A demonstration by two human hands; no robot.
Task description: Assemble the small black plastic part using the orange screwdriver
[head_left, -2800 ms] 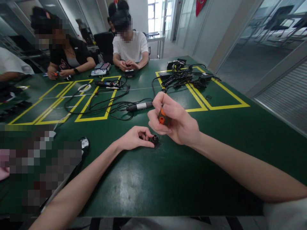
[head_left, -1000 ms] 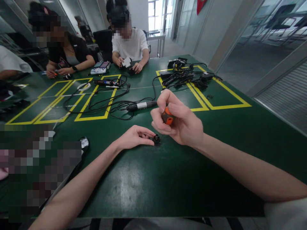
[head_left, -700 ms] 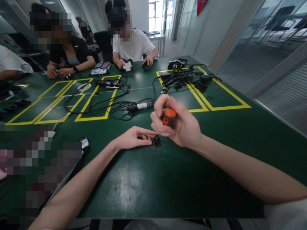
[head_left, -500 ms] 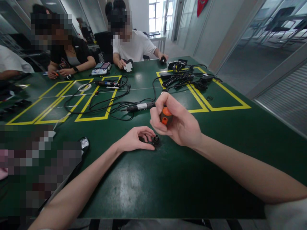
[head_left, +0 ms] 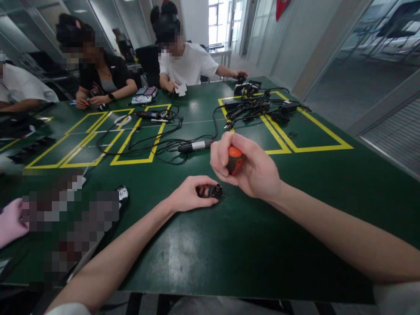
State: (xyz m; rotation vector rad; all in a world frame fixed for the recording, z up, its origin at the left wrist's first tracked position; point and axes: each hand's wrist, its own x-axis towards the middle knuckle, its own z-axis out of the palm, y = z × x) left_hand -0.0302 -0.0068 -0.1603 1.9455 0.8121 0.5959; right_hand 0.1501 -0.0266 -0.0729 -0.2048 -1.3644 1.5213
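A small round black part point(head_left: 217, 191) with a metal ring on top stands on the green table point(head_left: 197, 245). My left hand point(head_left: 195, 194) grips it from the left, thumb and fingertips on its sides. Up and to the right of it, my right hand point(head_left: 246, 164) is wrapped round an orange and dark grey handle point(head_left: 234, 161), held above the table. The fingers cover much of that handle, and no tip can be made out.
Black cables point(head_left: 252, 105) lie heaped at the back right. A black and silver tool point(head_left: 195, 146) with a cord lies beyond my hands. Yellow tape point(head_left: 131, 162) marks the table. People sit across it, and a pink sleeve point(head_left: 13, 221) shows at left.
The view has shifted slightly, moving the scene to the right. My right hand has turned the orange handle a little. My left fingers have closed in on the black part. The person opposite has reached toward the cables.
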